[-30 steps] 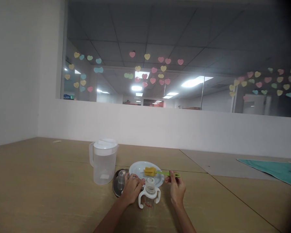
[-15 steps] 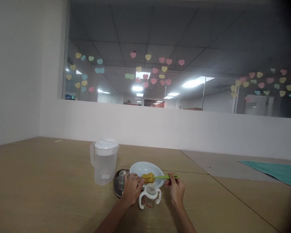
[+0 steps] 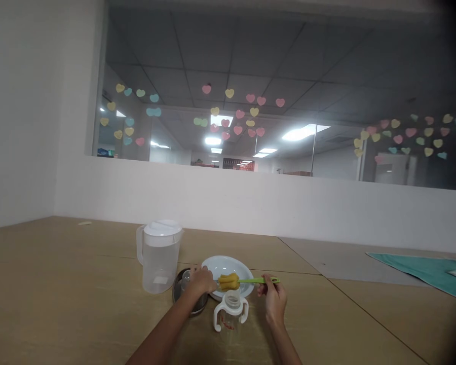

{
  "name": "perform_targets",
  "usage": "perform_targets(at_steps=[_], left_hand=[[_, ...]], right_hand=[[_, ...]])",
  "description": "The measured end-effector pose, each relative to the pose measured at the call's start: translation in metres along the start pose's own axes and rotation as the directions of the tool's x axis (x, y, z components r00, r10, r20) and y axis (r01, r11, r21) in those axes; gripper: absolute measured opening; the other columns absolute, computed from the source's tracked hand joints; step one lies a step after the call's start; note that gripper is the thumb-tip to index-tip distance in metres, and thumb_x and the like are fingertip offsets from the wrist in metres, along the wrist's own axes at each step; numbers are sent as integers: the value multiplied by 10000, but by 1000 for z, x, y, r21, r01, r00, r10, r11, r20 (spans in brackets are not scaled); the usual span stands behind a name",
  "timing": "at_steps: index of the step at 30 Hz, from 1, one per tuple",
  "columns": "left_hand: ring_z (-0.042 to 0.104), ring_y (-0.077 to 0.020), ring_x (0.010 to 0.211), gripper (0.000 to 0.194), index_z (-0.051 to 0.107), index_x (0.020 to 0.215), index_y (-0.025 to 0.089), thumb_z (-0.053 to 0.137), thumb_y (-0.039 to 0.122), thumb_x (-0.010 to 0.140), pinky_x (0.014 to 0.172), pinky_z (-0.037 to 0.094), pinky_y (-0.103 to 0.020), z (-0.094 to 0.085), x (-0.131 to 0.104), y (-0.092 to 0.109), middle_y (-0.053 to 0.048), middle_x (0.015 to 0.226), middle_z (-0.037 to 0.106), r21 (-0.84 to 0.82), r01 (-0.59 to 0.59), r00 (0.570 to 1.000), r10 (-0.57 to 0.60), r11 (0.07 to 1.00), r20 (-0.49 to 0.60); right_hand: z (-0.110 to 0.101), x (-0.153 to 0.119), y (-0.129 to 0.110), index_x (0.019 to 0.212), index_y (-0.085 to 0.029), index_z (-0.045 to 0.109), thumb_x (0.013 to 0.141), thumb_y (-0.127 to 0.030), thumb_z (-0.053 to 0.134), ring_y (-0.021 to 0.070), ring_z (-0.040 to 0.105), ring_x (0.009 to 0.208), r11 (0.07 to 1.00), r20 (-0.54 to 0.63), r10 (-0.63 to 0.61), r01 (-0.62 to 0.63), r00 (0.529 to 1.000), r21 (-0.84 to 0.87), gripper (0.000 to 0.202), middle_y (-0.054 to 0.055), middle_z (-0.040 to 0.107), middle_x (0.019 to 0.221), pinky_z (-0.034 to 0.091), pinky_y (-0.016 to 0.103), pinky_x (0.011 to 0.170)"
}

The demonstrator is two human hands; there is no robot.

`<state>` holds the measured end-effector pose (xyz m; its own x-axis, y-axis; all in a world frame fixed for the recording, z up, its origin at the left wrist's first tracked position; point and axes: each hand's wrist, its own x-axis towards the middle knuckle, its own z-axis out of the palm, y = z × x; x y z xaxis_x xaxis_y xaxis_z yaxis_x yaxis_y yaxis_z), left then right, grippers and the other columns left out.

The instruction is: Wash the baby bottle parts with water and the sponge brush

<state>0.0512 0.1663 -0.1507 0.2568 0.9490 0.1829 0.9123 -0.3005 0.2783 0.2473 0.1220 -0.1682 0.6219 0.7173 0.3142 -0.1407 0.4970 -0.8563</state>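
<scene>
My right hand [image 3: 273,299] is closed on the green handle of a bottle brush [image 3: 256,280]. Its yellow sponge head [image 3: 228,282] is held level over a white bowl [image 3: 225,261]. Just in front of the bowl, a clear baby bottle [image 3: 231,320] with white side handles stands upright, uncapped. My left hand [image 3: 202,282] hovers over a dark round dish [image 3: 177,299] left of the bowl, fingers apart and partly hidden behind the back of the hand. Beside those fingers is a clear dome-shaped cap [image 3: 186,278] in the dish.
A lidded, translucent pitcher [image 3: 160,266] stands behind and left of the dish. On the right lies a teal cloth [image 3: 421,271]. A small pale piece [image 3: 85,223] rests at the far left of the wooden table [image 3: 79,304]. A white wall with a window rises behind.
My left hand has moved left, away from the sponge head and over the dark dish. The brush stays in my right hand above the bowl. The view has shifted slightly.
</scene>
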Motion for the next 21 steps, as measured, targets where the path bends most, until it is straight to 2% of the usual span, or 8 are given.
perform_targets(at_steps=[4, 6, 8, 10, 12, 16, 18, 21], left_hand=[[433, -346, 1224, 108, 714, 742, 179, 680, 234, 655, 1042, 235, -526, -4, 0, 3, -118, 1145, 647, -37, -7, 999, 5, 999, -40], [445, -311, 1217, 128, 706, 772, 209, 629, 306, 739, 1058, 213, -527, -7, -8, 3, -83, 1173, 635, -66, -7, 994, 0, 998, -112], [482, -261, 1185, 219, 681, 909, 226, 489, 316, 855, 1076, 188, -525, -9, -20, -2, -69, 1201, 618, -104, -13, 976, -11, 994, -219], [563, -211, 1073, 240, 645, 988, 231, 438, 301, 889, 1080, 222, -484, -9, -32, -8, -49, 1086, 668, -197, -100, 937, 26, 975, -349], [609, -198, 960, 202, 643, 952, 219, 477, 301, 871, 1009, 344, -419, -4, -42, -16, -38, 955, 698, -306, -196, 891, 38, 932, -452], [625, -198, 853, 169, 656, 874, 205, 546, 324, 826, 796, 470, -320, 10, -52, -28, -40, 856, 693, -420, -281, 802, -30, 863, -597], [621, -197, 839, 193, 659, 884, 208, 530, 345, 840, 782, 475, -317, 13, -54, -32, -41, 855, 684, -417, -315, 758, -38, 853, -651], [605, -205, 888, 226, 660, 935, 215, 478, 329, 863, 811, 472, -334, 15, -56, -39, -55, 913, 667, -377, -330, 714, -32, 866, -700]], right_hand=[[-3, 4, 2, 651, -169, 569, 513, -570, 726, 112, 447, 379, 999, -25, 18, -17, 1000, 46, 451, -56, 493, 391, 356, 251, 375], [-6, 7, 2, 655, -172, 576, 498, -519, 745, 111, 464, 391, 993, -60, 61, -54, 996, 108, 417, -56, 511, 406, 377, 245, 381], [-9, 11, 0, 656, -175, 583, 477, -442, 764, 103, 488, 414, 972, -102, 149, -127, 984, 200, 369, -50, 549, 450, 398, 226, 387], [-10, 14, -3, 646, -177, 587, 460, -352, 774, 79, 490, 426, 928, -78, 245, -211, 966, 306, 316, -44, 585, 505, 401, 193, 384], [-8, 13, -6, 640, -173, 599, 464, -287, 771, 51, 453, 406, 891, 36, 299, -292, 954, 348, 271, -46, 593, 532, 377, 165, 360], [-1, 5, -14, 699, -147, 655, 497, -279, 775, 26, 379, 367, 886, 226, 319, -374, 920, 273, 270, -56, 573, 536, 309, 151, 300], [0, 4, -17, 710, -146, 661, 495, -269, 778, 19, 380, 376, 873, 229, 313, -375, 922, 313, 274, -64, 567, 541, 320, 138, 313], [-3, 7, -18, 688, -162, 638, 479, -245, 772, 12, 393, 394, 838, 156, 330, -365, 931, 406, 261, -61, 594, 575, 350, 127, 351]])
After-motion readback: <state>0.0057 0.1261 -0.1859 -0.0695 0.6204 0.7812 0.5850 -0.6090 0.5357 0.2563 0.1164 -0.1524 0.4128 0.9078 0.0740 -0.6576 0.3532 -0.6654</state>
